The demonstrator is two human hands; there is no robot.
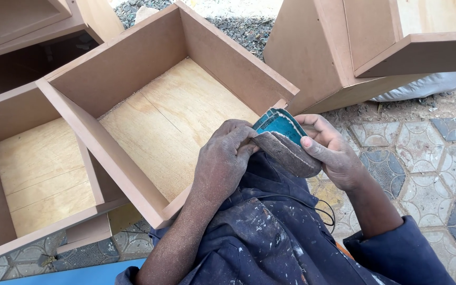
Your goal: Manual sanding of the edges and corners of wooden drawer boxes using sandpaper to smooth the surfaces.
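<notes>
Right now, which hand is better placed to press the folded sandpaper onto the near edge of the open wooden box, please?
Probably the left hand: it grips the sandpaper's fold and hovers over the box's near edge, while the right hand sits farther out.

Both dusty forearms reached forward from dark blue sleeves and met in front of the chest. The left hand point(222, 158) curled knuckles-up, fingertips pinched; the right hand point(331, 150) faced it, fingers wrapped, thumb pressed flat.
</notes>
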